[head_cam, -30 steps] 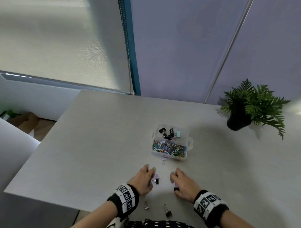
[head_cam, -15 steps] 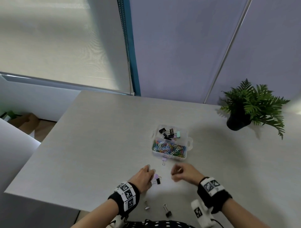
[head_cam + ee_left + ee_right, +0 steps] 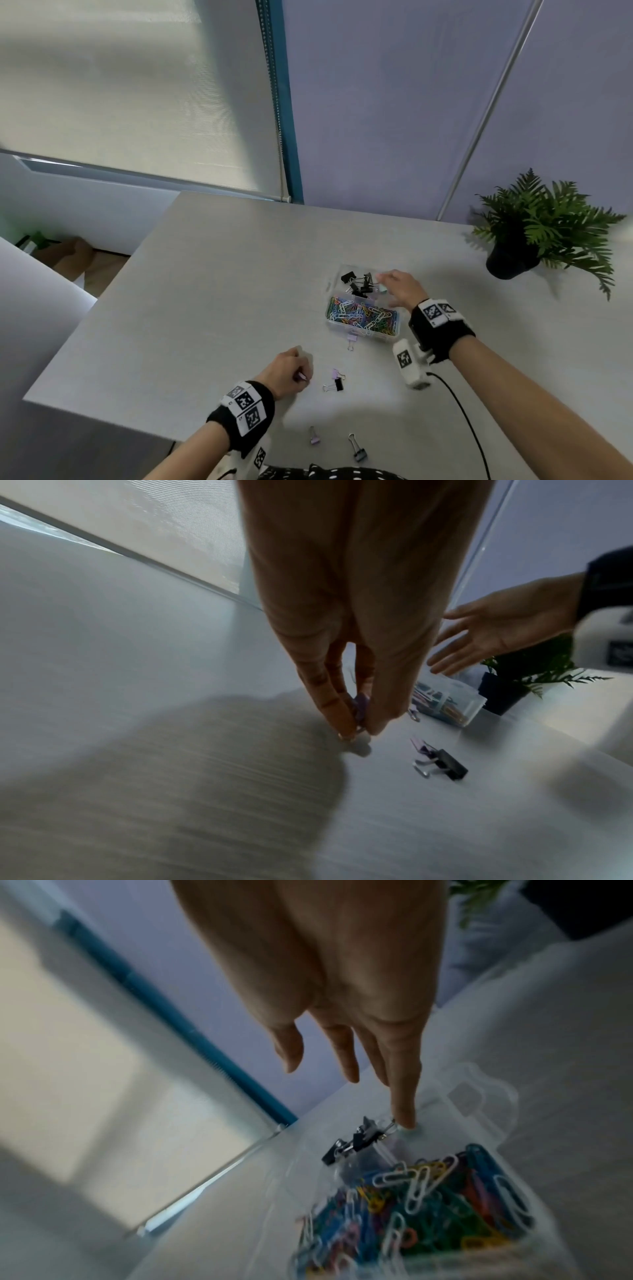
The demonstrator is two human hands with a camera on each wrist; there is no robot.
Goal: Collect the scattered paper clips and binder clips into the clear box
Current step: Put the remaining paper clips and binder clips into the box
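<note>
The clear box (image 3: pixel 334 323) sits mid-table, with coloured paper clips (image 3: pixel 363 315) in its near half and black binder clips (image 3: pixel 358 282) in its far half. My right hand (image 3: pixel 399 287) hovers over the far half with straight, spread fingers (image 3: pixel 404 1096) and holds nothing. My left hand (image 3: pixel 291 371) is low over the table and pinches a purple binder clip (image 3: pixel 359 707) between thumb and fingers. Loose on the table lie a purple and a black binder clip (image 3: pixel 335 380), a purple one (image 3: pixel 351 339) by the box's near wall, and two more (image 3: pixel 358 452) near the front edge.
A potted fern (image 3: pixel 541 226) stands at the back right of the grey table (image 3: pixel 205 291). A black cable (image 3: pixel 469 431) runs from my right wrist toward the front edge. The table's left edge drops off beside my left hand.
My right hand has gone from the table in front of me up to the box and spread its fingers. My left hand has drawn left, off the purple and black clips.
</note>
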